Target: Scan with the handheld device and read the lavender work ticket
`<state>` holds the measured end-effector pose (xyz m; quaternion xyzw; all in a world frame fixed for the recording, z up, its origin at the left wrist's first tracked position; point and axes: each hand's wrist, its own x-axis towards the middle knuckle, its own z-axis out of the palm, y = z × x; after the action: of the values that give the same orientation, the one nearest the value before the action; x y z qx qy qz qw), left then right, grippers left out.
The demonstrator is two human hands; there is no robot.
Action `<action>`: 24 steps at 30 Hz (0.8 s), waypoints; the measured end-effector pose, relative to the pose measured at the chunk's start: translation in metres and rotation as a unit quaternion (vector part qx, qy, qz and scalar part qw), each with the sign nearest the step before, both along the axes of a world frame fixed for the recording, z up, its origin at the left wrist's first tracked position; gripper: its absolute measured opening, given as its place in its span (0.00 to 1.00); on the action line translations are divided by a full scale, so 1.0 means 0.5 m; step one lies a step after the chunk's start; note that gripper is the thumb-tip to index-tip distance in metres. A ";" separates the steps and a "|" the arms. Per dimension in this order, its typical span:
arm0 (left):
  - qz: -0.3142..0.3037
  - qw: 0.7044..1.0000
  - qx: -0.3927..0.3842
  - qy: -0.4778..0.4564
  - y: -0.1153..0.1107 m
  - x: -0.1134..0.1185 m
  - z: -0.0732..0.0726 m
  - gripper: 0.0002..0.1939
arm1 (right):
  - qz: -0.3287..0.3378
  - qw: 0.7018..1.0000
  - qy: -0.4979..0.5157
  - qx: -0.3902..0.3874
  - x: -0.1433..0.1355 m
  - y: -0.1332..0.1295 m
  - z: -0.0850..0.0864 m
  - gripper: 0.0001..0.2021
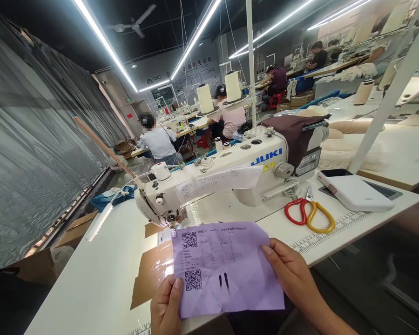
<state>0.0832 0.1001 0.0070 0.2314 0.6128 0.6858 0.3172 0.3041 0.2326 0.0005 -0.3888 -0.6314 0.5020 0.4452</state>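
A purple printed sheet [244,279] with two QR codes and two black marks is spread between my hands, above the front edge of the table. My left hand [166,304] pinches its lower left edge, thumb on top. At its upper right edge, my right hand [293,270] grips it between thumb and fingers. Just behind the sheet stands a white JUKI sewing machine [209,163], with a handwritten paper strip [219,184] along its arm. Brown card pieces [150,274] lie under clear film to the left of the sheet.
Red and yellow scissors [309,214] and a white device [358,190] lie on the white table [87,284] at the right. A wooden rod [103,145] slants up beside the machine head. Several people sit at machines further back. Cardboard boxes [77,228] stand at the left.
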 end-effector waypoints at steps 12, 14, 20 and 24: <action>0.011 1.000 -0.006 -0.017 0.002 0.005 0.007 0.20 | 0.004 1.000 0.000 0.002 -0.002 0.002 -0.001 0.22; 0.011 1.000 -0.004 -0.025 0.004 0.007 0.010 0.20 | 0.009 1.000 -0.001 0.001 -0.001 0.002 -0.001 0.22; 0.011 0.999 -0.002 -0.040 0.005 0.012 0.015 0.20 | 0.007 1.000 -0.012 0.001 -0.002 0.005 -0.006 0.23; 0.010 0.999 0.002 -0.044 0.004 0.010 0.011 0.19 | 0.007 1.000 -0.017 -0.003 -0.002 0.004 -0.007 0.23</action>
<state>0.0881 0.1023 0.0123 0.1954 0.5996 0.6995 0.3362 0.3031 0.2346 -0.0029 -0.3945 -0.6399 0.5001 0.4299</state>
